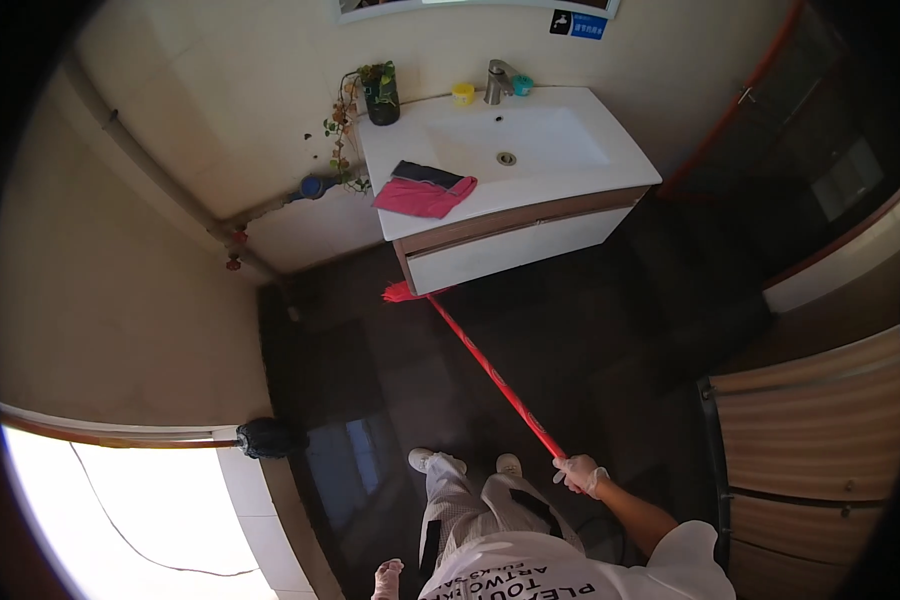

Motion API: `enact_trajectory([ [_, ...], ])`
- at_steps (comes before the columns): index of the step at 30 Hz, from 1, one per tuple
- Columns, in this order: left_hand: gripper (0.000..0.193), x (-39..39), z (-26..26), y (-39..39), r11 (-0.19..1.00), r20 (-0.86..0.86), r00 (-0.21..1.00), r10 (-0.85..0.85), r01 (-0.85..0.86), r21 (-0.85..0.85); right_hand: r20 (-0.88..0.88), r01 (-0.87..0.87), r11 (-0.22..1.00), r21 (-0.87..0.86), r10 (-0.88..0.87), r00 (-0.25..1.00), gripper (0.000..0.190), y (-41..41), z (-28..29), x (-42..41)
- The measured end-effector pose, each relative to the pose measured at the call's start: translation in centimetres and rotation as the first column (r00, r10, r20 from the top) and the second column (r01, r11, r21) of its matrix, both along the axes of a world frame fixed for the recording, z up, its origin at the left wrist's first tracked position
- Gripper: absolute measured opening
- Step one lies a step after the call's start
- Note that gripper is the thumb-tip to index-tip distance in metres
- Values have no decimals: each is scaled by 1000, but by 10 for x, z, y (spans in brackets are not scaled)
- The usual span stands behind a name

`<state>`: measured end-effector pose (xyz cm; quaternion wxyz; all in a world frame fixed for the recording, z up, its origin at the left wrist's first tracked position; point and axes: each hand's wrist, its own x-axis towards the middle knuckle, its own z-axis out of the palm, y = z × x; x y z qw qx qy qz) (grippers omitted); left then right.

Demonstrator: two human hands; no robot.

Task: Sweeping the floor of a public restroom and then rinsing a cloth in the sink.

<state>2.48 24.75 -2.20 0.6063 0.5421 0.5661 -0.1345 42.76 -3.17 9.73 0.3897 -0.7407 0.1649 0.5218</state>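
Observation:
My right hand (pixel 581 475), in a thin clear glove, grips the upper end of a red broom handle (pixel 495 373). The handle slants away to the red bristles (pixel 401 292) on the dark floor, partly hidden under the left front corner of a sink cabinet (pixel 525 259). At the bottom edge of the view hangs my left hand (pixel 388 579), gloved too and away from the broom. Its fingers are only partly visible, and nothing shows in it.
On the white washbasin (pixel 630 169) lie a pink and dark cloth (pixel 427 191) and a potted trailing plant (pixel 381 97). Pipes with red valves (pixel 236 238) run along the left wall. Brown partition panels (pixel 802 427) stand at right. A dark rounded object (pixel 266 438) sits by the bright window.

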Motion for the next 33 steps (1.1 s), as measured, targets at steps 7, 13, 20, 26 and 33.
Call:
enact_trajectory([
  [7,30,9,-4,-48,938,12,938,-347,346,28,134,489,861,-139,-473,871,30,-108,-3,-2],
  [13,22,5,20,-74,993,-48,997,-62,66,101,267,547,837,-26,-521,811,17,-137,-45,74],
  [20,19,-29,39,-93,991,-108,988,112,-104,80,-145,716,663,219,-703,696,11,-50,-101,88],
  [26,17,-42,39,-101,961,-104,957,272,-265,75,-605,655,713,249,-413,681,12,124,-67,-70],
  [33,15,-47,35,-100,888,-70,886,458,-453,75,-787,546,762,348,-79,612,16,267,-31,-122],
])
